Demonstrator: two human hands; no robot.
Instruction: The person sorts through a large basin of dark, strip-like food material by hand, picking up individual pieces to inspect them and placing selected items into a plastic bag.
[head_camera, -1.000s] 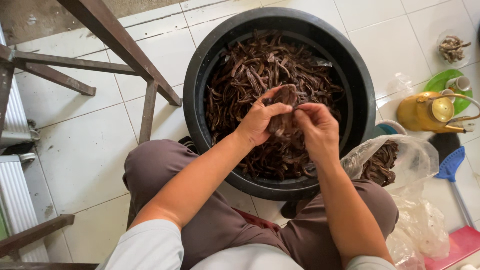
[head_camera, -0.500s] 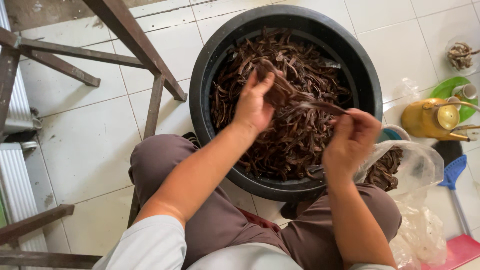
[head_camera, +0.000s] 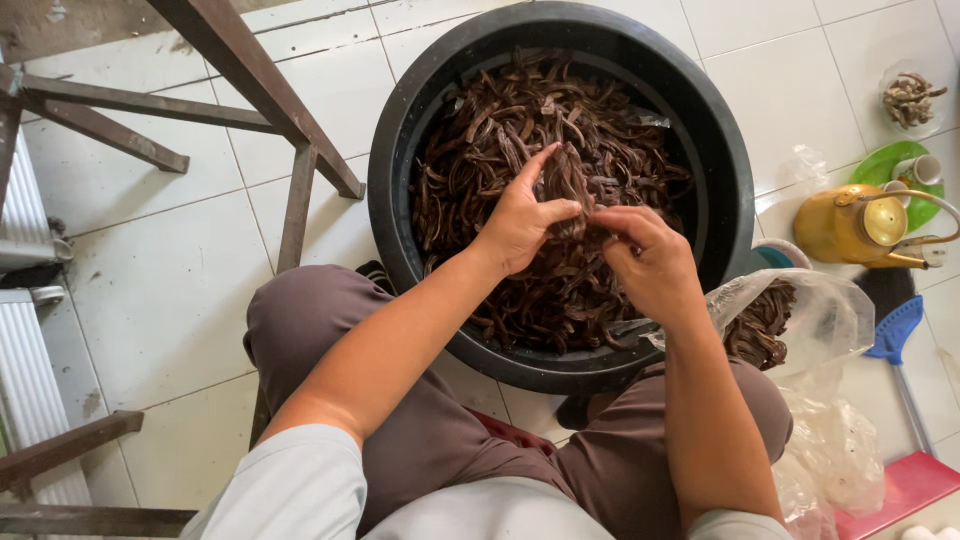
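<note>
A big black round basin (head_camera: 400, 130) stands on the tiled floor between my knees, heaped with dark brown dried pods (head_camera: 500, 130). Over the heap, my left hand (head_camera: 520, 225) grips one brown pod (head_camera: 568, 185) between thumb and fingers. My right hand (head_camera: 650, 260) meets it from the right, fingertips pinching the same pod's lower end. Both forearms reach out over my brown trousers.
A clear plastic bag (head_camera: 820, 320) with more pods lies by my right knee. A yellow metal kettle (head_camera: 850, 225), a green plate (head_camera: 880, 165) and a small glass bowl (head_camera: 912, 100) stand at the right. Brown wooden frame legs (head_camera: 270, 95) cross the upper left. A blue brush (head_camera: 895, 335) lies at the right.
My right hand had swung out toward the bag at the right, and has come back over the basin. Both hands now meet on a pod.
</note>
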